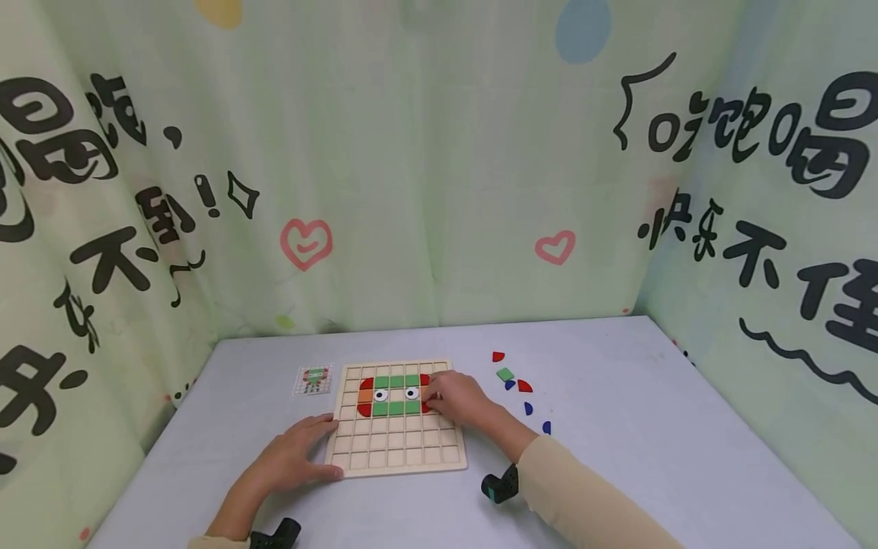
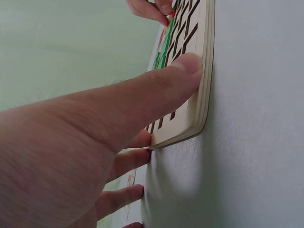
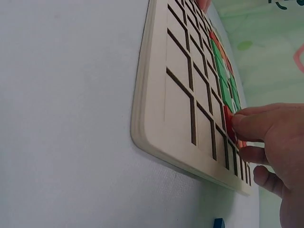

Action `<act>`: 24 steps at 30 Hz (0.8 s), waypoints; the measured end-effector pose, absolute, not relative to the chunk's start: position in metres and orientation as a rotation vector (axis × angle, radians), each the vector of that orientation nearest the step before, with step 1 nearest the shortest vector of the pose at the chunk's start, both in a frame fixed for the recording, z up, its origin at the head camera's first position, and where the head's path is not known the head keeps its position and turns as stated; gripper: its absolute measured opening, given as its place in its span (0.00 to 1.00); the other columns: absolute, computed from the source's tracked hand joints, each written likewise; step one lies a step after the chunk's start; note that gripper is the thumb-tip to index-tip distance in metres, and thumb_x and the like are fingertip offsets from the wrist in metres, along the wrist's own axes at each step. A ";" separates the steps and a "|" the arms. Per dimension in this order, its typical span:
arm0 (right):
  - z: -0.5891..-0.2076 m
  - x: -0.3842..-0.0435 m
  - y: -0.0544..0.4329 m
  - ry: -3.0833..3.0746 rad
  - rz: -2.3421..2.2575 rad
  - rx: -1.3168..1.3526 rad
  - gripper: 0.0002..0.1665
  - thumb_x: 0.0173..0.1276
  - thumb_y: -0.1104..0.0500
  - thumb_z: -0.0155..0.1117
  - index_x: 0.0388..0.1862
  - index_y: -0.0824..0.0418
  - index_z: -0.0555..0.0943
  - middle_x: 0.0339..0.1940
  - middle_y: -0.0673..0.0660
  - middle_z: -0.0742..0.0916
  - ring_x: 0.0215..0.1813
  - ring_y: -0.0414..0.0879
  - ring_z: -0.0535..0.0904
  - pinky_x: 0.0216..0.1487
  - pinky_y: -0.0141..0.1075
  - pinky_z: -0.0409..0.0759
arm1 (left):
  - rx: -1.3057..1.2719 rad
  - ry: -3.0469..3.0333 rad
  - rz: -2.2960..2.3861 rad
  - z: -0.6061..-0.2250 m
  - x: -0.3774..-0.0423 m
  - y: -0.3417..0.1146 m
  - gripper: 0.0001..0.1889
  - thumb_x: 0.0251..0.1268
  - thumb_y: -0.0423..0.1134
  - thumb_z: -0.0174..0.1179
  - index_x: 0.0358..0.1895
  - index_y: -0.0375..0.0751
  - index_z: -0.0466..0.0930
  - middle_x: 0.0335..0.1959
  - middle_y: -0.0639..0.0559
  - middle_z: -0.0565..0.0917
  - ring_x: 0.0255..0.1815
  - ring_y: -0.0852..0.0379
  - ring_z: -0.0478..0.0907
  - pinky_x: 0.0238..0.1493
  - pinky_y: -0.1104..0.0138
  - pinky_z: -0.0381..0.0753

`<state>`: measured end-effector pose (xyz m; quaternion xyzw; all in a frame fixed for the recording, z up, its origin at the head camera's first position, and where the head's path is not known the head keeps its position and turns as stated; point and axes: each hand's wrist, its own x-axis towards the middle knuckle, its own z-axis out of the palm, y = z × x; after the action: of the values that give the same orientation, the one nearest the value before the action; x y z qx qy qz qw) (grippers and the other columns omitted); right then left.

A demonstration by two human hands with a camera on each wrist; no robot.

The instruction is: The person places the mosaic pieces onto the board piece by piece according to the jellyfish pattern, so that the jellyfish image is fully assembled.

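A wooden grid board (image 1: pixel 398 457) lies on the table. Set in it are green square tiles (image 1: pixel 396 409), red quarter-round tiles (image 1: pixel 364 409), an orange tile (image 1: pixel 365 396) and two eye tiles (image 1: pixel 380 396). With fingers spread at the board's left edge and the thumb along its front corner, my left hand (image 1: pixel 295 456) rests against it; the left wrist view shows the thumb (image 2: pixel 187 64) pressing the rim. Over the pattern's right end, my right hand (image 1: pixel 461 398) pinches an orange tile, partly hidden by the fingers, beside a red tile (image 3: pixel 229 121).
To the right of the board lie loose tiles: red ones (image 1: pixel 524 386), a green one (image 1: pixel 504 374) and several blue ones (image 1: pixel 546 427). A small picture card (image 1: pixel 314 380) sits left of the board. Printed curtains (image 1: pixel 439 191) surround the table (image 1: pixel 617 427) at the back and sides.
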<state>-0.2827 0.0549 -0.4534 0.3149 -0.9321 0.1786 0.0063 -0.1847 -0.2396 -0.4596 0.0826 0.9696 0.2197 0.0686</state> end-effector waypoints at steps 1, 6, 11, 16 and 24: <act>-0.454 -0.283 0.055 -2.924 0.568 0.982 0.08 0.64 0.59 0.68 0.41 0.55 0.89 0.44 0.49 0.88 0.53 0.44 0.82 0.54 0.39 0.83 | 0.257 2.920 0.665 -0.460 -0.185 -0.240 0.45 0.41 0.58 0.75 0.65 0.42 0.73 0.70 0.45 0.70 0.71 0.41 0.64 0.66 0.41 0.67; -0.457 -0.287 0.064 -2.950 0.658 0.859 0.08 0.65 0.57 0.67 0.42 0.53 0.88 0.38 0.48 0.86 0.40 0.41 0.77 0.40 0.31 0.78 | 0.266 2.924 0.670 -0.462 -0.185 -0.240 0.45 0.41 0.58 0.75 0.65 0.42 0.73 0.70 0.45 0.70 0.71 0.41 0.65 0.67 0.43 0.68; -0.462 -0.298 0.092 -2.917 0.702 0.686 0.08 0.64 0.57 0.67 0.42 0.55 0.87 0.32 0.47 0.83 0.32 0.40 0.73 0.32 0.28 0.74 | 0.255 2.931 0.666 -0.463 -0.186 -0.240 0.45 0.41 0.59 0.75 0.66 0.42 0.72 0.70 0.45 0.70 0.71 0.41 0.65 0.67 0.44 0.68; -0.468 -0.306 0.133 -2.939 0.700 0.447 0.11 0.62 0.58 0.68 0.44 0.57 0.86 0.37 0.51 0.84 0.37 0.43 0.76 0.41 0.36 0.81 | 0.256 2.932 0.656 -0.463 -0.186 -0.241 0.45 0.40 0.59 0.75 0.66 0.42 0.72 0.70 0.45 0.70 0.71 0.42 0.65 0.67 0.43 0.68; -0.470 -0.312 0.168 -2.959 0.529 0.274 0.17 0.60 0.55 0.71 0.46 0.60 0.84 0.39 0.56 0.83 0.41 0.47 0.79 0.46 0.43 0.84 | 0.273 2.931 0.653 -0.461 -0.185 -0.240 0.45 0.42 0.59 0.74 0.65 0.42 0.72 0.70 0.45 0.70 0.71 0.41 0.65 0.66 0.41 0.67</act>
<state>-0.3122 0.1678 -0.4704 0.0904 -0.9785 0.1749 0.0614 -0.1852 -0.2403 -0.4610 0.0903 0.9701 0.2163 0.0633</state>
